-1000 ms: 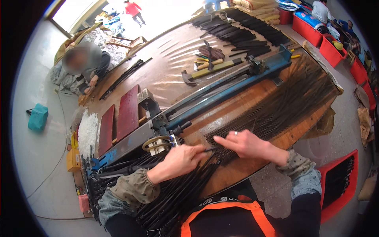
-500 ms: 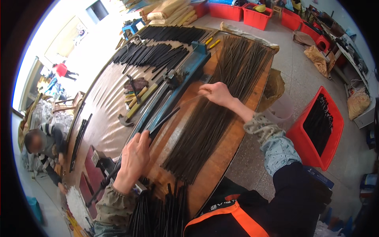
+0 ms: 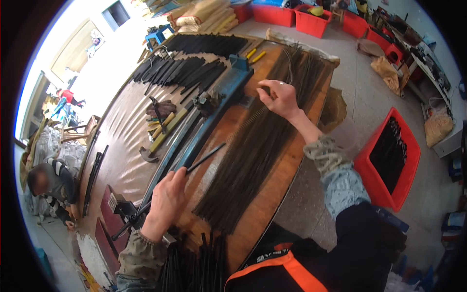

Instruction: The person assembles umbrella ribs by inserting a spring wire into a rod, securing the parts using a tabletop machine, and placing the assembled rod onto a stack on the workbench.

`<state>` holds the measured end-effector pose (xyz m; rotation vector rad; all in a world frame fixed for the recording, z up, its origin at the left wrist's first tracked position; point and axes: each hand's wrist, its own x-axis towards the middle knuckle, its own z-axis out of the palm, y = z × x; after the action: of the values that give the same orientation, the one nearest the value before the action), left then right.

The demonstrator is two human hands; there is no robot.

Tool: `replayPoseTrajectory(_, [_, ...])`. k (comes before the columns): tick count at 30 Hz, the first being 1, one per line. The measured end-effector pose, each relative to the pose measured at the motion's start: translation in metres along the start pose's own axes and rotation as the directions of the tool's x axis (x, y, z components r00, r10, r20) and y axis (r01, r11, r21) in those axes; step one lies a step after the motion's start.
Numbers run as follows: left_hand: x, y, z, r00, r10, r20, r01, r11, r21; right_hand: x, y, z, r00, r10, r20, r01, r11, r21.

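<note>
My left hand (image 3: 168, 197) is closed around a thin black tube (image 3: 206, 157), which points up and to the right over the wooden board. Beyond the tube's far end a slender coiled spring (image 3: 250, 119) stretches up toward my right hand (image 3: 282, 99). That hand hovers above the board, thumb and forefinger curved with a gap between them; the spring seems to lie apart from the fingertips. Below my right hand lies a wide layer of long, thin dark strands (image 3: 248, 165). A blue metal rail fixture (image 3: 221, 97) runs along the left side of the board.
Black tubes (image 3: 189, 70) lie in rows at the table's far side; more (image 3: 197, 258) stand near my body. A hammer (image 3: 148, 155), gloves (image 3: 163, 109) and yellow-handled tools (image 3: 258, 56) lie about. A red bin (image 3: 408, 170) stands right. Another person (image 3: 56, 182) crouches left.
My right hand has moved up and right, and its fingers have parted from the spring. The spring now shows looser coils. My left hand still holds the tube.
</note>
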<state>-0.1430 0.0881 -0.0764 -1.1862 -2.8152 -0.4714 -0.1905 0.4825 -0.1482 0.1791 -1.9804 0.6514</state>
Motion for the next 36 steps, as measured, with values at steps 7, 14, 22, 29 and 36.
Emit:
replayPoseTrajectory(7, [-0.016, -0.005, 0.009, 0.998, -0.023, 0.063, 0.021, 0.999, 0.030, -0.024, -0.023, 0.039, 0.981, -0.190, 0.026, 0.183, 0.968, 0.174])
replayPoseTrajectory(14, [-0.021, -0.007, 0.013, 0.998, -0.039, 0.040, 0.039, 0.999, 0.016, -0.016, 0.011, 0.046, 0.996, 0.021, 0.082, -0.015, 0.997, -0.069])
replayPoseTrajectory(22, [-0.041, -0.014, 0.001, 0.997, -0.078, -0.009, 0.078, 0.996, 0.053, -0.025, -0.029, 0.060, 0.928, -0.345, 0.142, 0.341, 0.939, 0.056])
replayPoseTrajectory(29, [-0.056, -0.017, -0.010, 0.994, -0.108, -0.006, 0.108, 0.991, 0.078, -0.068, -0.110, 0.061, 0.857, -0.113, 0.502, 0.110, 0.993, 0.035])
replayPoseTrajectory(36, [-0.109, -0.029, -0.058, 0.963, -0.233, -0.133, 0.249, 0.961, 0.119, -0.053, -0.169, 0.057, 0.918, -0.342, 0.202, 0.205, 0.845, 0.495])
